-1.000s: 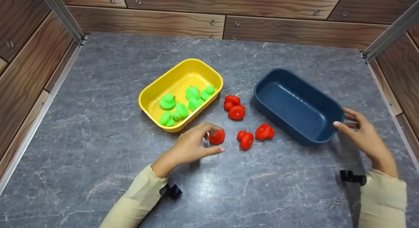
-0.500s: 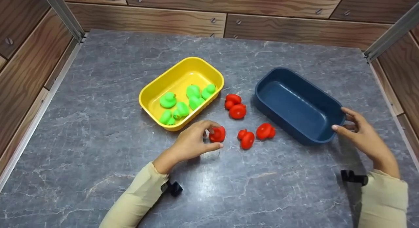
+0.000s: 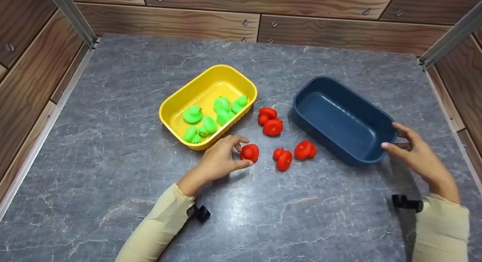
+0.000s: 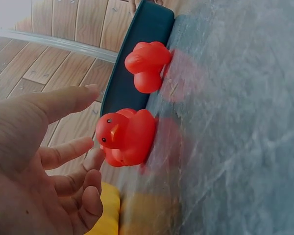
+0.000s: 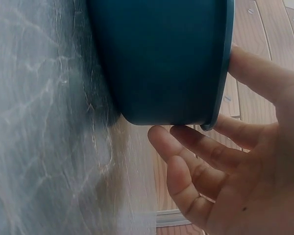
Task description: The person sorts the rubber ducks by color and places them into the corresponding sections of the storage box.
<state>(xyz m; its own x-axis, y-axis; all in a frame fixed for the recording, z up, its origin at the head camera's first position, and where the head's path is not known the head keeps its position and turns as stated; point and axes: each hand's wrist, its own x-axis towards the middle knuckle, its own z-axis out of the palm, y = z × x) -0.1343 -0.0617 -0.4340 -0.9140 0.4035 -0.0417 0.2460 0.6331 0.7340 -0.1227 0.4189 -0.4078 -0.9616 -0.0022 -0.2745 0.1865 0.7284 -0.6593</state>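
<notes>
My left hand (image 3: 220, 158) is beside a red rubber duck (image 3: 250, 153), with thumb and fingers spread apart on either side of it. In the left wrist view this duck (image 4: 127, 134) faces the hand, just past the fingertips. Over at the right, my right hand (image 3: 423, 153) holds the end of a dark blue bin (image 3: 344, 158) by its rim. The right wrist view has the thumb on the rim and fingertips against the outer wall of the bin (image 5: 161, 63). More red ducks (image 3: 283, 159) lie between the two bins.
A yellow bin (image 3: 180, 92) stands left of the blue one and holds several green rubber ducks (image 3: 192, 114). Another red duck (image 3: 305, 150) lies close to the blue bin's near side. Wood-patterned panels (image 3: 169, 23) border the grey marbled tabletop (image 3: 124, 104).
My left hand has shifted slightly away from me, and its fingers no longer cover the top of the red duck. The right hand keeps its place on the blue bin.
</notes>
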